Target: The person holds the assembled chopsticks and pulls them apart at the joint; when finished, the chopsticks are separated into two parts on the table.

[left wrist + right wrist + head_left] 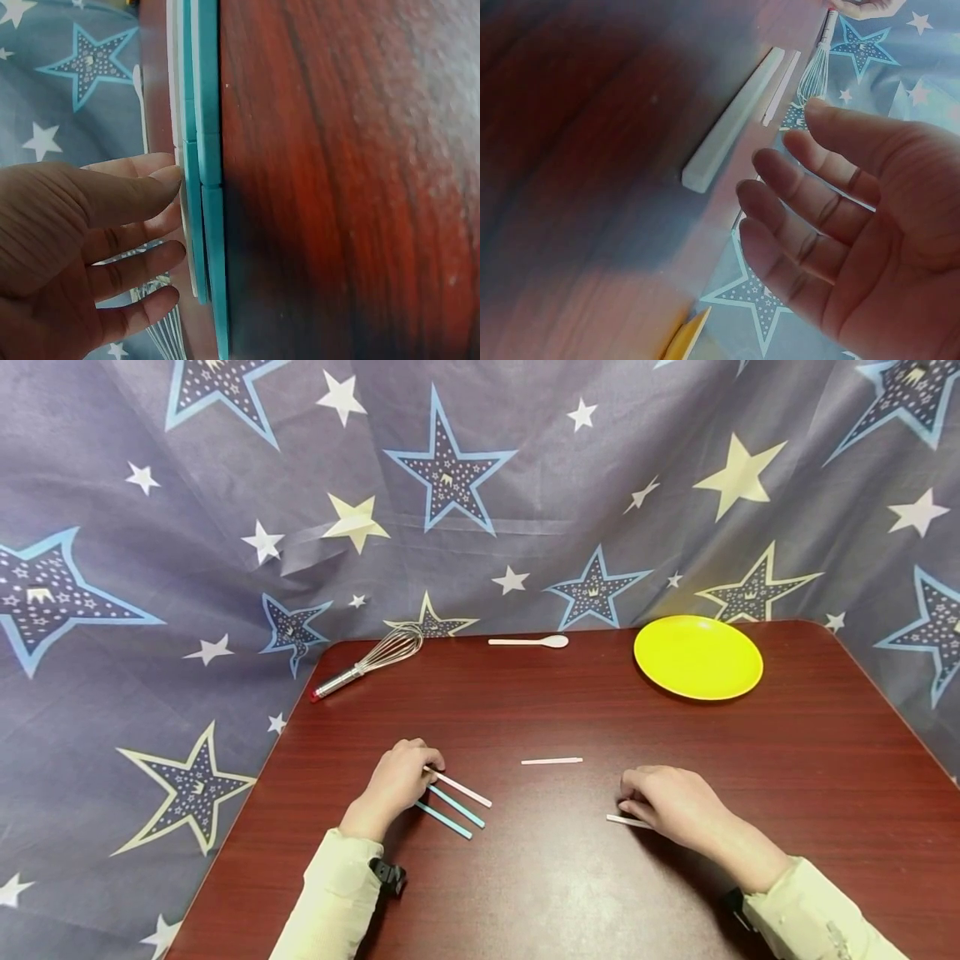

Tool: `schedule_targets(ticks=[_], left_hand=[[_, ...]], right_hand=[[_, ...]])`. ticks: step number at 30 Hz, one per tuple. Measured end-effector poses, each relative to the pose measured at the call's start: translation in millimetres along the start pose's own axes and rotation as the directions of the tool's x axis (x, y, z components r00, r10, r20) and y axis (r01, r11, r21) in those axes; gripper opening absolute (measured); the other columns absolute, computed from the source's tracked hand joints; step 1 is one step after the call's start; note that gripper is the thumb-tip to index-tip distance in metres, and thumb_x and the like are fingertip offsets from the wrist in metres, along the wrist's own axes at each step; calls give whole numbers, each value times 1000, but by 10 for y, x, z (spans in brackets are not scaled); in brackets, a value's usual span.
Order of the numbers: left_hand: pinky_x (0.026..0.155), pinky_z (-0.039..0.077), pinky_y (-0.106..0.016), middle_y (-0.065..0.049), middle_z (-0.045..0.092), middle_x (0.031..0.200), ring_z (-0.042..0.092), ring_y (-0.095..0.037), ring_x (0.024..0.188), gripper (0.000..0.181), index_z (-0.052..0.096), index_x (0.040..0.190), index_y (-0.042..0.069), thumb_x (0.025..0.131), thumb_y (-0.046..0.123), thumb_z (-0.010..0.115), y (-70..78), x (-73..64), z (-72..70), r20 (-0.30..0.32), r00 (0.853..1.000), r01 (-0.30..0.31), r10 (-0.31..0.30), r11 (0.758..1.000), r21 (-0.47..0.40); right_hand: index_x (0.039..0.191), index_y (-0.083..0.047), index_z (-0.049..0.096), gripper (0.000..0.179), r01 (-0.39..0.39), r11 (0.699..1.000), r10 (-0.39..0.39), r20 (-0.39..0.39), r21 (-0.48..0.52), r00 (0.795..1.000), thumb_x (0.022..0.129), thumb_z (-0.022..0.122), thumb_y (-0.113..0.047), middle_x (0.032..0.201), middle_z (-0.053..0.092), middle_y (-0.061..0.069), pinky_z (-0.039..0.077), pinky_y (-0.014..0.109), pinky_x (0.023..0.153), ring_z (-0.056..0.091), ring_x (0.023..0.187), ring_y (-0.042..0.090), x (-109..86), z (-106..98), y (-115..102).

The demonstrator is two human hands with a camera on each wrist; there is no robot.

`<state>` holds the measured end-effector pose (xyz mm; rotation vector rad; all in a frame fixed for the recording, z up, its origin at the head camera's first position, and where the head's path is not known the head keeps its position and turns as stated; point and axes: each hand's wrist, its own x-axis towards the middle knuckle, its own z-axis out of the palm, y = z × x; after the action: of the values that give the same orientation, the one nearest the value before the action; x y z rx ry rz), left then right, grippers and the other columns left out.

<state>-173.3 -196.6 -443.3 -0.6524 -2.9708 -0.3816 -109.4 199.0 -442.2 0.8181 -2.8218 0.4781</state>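
Observation:
My left hand (402,774) pinches the pale pink stick (467,790) near one end, thumb and index fingertips at its edge in the left wrist view. Alongside it, two blue sticks, a middle one (459,807) and an outer one (447,822), lie roughly parallel on the table; seams show across them. The right hand (675,802) hovers over a whitish stick (627,820), partly hidden beneath it in the head view. From the right wrist, that stick (731,124) lies apart from the loosely bent fingers. Another thin pink stick (552,761) rests between the hands.
A whisk (372,662) lies at the back left of the brown table (555,893). At the back edge is a white spoon (529,642), with a yellow plate (697,658) to its right. A star-patterned curtain (525,477) hangs behind.

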Motion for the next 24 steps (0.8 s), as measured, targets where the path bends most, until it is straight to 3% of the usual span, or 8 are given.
schedule_targets(ticks=[15, 24], left_hand=[[62, 46, -42, 1, 54, 76, 55, -28, 82, 24, 65, 75, 17, 72, -2, 78, 14, 43, 31, 2, 999, -43, 43, 990, 133], [61, 42, -40, 1, 47, 73, 52, -26, 77, 25, 59, 70, 15, 73, -3, 76, 51, 38, 41, -1, 998, -57, 58, 987, 150]], right_hand=[[75, -23, 55, 27, 2, 1000, -2, 3, -3, 1000, 75, 83, -20, 68, 48, -17, 39, 27, 52, 45, 59, 2, -5, -11, -11], [76, -24, 57, 26, 7, 1000, -7, 1, -1, 1000, 75, 82, -19, 68, 48, -18, 40, 28, 52, 45, 59, 2, -11, -2, 4]])
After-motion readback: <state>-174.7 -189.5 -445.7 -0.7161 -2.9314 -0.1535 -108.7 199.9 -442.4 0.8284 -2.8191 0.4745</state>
